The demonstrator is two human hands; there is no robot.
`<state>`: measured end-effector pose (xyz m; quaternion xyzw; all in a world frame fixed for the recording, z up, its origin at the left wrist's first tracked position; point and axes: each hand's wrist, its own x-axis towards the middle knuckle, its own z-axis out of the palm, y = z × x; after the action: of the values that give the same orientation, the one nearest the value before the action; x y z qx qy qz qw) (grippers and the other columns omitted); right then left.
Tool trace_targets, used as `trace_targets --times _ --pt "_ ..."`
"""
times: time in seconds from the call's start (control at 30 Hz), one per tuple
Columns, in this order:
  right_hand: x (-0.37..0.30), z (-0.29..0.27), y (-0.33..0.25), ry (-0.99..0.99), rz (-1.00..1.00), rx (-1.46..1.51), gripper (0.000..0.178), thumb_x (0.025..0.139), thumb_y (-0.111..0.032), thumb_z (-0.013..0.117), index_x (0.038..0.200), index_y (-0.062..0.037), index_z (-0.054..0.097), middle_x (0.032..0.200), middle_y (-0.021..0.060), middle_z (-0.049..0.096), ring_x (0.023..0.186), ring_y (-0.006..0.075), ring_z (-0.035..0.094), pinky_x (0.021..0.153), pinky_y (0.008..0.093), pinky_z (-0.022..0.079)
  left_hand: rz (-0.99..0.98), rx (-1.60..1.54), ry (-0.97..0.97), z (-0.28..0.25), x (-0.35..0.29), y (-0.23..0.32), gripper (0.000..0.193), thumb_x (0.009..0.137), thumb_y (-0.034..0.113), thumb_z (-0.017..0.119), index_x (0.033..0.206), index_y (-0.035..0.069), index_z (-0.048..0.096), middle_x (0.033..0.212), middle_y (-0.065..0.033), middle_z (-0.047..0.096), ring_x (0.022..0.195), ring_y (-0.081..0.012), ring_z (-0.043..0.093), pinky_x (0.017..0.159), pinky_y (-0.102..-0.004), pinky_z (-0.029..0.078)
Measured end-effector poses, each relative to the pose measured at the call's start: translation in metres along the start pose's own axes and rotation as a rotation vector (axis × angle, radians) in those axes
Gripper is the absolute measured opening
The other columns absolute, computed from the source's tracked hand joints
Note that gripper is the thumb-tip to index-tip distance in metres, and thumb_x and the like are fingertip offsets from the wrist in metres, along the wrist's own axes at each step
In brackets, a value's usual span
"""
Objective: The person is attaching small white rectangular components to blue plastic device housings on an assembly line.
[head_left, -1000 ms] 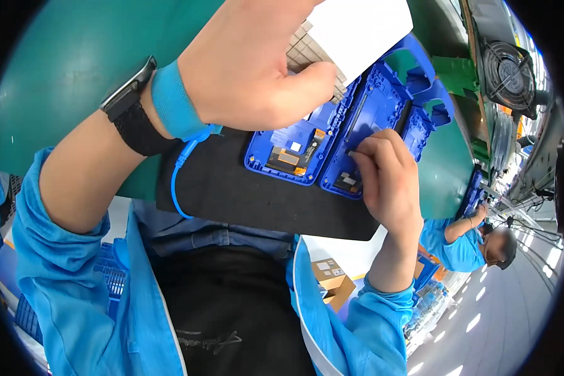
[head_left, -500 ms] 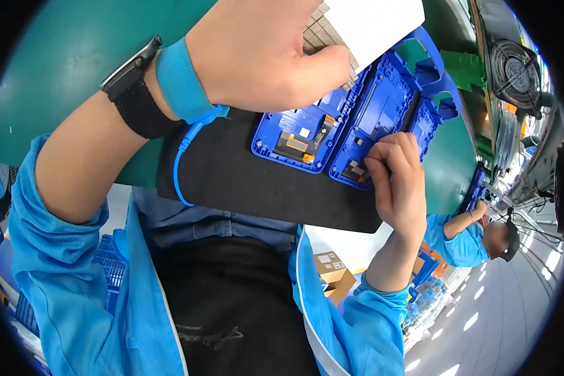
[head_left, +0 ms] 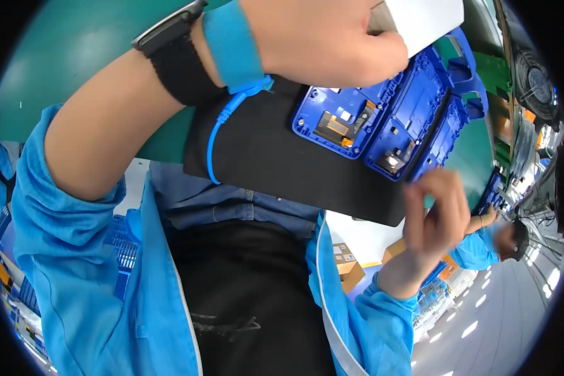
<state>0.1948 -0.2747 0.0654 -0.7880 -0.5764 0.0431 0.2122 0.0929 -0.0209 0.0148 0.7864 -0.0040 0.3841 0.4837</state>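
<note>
My left hand [head_left: 332, 44] is closed on a white sheet [head_left: 429, 25], gripping it at the edge between thumb and fingers. A strip of beige-grey squares shows beside the thumb. Below it lies a blue plastic housing [head_left: 307, 125] with a flex cable and a dark component inside. A second blue housing part [head_left: 413, 106] sits to its right, with a small shiny patch near its lower end. My right hand [head_left: 438, 210] is in the air just below that part, fingers curled and smeared by motion; whether it holds anything cannot be seen.
The parts rest on a black mat [head_left: 263, 169] over a green table [head_left: 56, 94]. A blue cord [head_left: 213, 144] runs from my left wristband. More blue parts with loop-shaped ends [head_left: 470, 69] lie at the right. A fan [head_left: 536, 78] and another person [head_left: 482, 244] are beyond.
My right hand has come off the second housing part and moved down and right. A shiny patch now shows where its fingers were. The view has shifted; the left hand still grips the sheet.
</note>
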Motion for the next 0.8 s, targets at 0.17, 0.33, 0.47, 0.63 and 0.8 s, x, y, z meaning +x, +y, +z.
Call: trace_targets --times 0.17,0.33,0.47,0.63,0.8 --pt "-0.041 0.023 -0.051 -0.587 0.058 0.445 0.016 0.075 -0.007 0.083 0.081 -0.003 0.068 0.078 0.0097 0.067 0.067 0.0256 0.067 0.058 0.0335 0.053 0.243 -0.085 0.088 0.009 -0.006 -0.026 0.059 0.074 0.002 0.057 0.131 -0.008 0.047 0.081 -0.0223 0.064 0.071 -0.0339 0.065 0.066 -0.039 0.051" --pt "-0.102 0.113 -0.031 -0.437 0.347 0.332 0.006 0.087 -0.001 0.072 0.089 0.0032 0.069 0.071 0.0114 0.064 0.057 0.0187 0.061 0.057 0.0294 0.049 0.055 -0.18 0.003 0.007 -0.003 -0.025 0.059 0.075 0.004 0.058 0.131 -0.009 0.047 0.081 -0.0249 0.064 0.071 -0.0377 0.065 0.067 -0.0428 0.052" --pt "-0.114 0.138 -0.031 -0.303 0.543 0.344 0.006 0.09 -0.004 0.072 0.091 0.0021 0.072 0.064 0.0049 0.061 0.055 0.0082 0.053 0.053 0.0246 0.042 0.208 -0.111 0.079 0.007 -0.01 -0.029 0.058 0.075 0.004 0.059 0.13 -0.009 0.048 0.086 -0.0272 0.065 0.077 -0.0404 0.066 0.071 -0.0447 0.053" --pt "-0.104 0.139 -0.044 -0.334 0.576 0.264 0.011 0.086 -0.01 0.078 0.088 0.0005 0.073 0.061 0.0026 0.058 0.053 0.0107 0.053 0.052 0.0274 0.042 0.253 -0.09 0.093 0.005 -0.01 -0.027 0.058 0.074 0.005 0.06 0.13 -0.009 0.048 0.095 -0.03 0.066 0.088 -0.0426 0.067 0.078 -0.0444 0.053" --pt "-0.098 0.142 -0.045 -0.269 0.398 0.067 0.016 0.074 -0.013 0.081 0.078 -0.0026 0.069 0.06 0.0058 0.058 0.054 0.0253 0.058 0.059 0.0399 0.048 0.231 -0.07 0.067 0.006 -0.009 -0.027 0.058 0.075 0.005 0.06 0.13 -0.009 0.048 0.092 -0.0287 0.066 0.084 -0.0416 0.067 0.075 -0.0437 0.053"
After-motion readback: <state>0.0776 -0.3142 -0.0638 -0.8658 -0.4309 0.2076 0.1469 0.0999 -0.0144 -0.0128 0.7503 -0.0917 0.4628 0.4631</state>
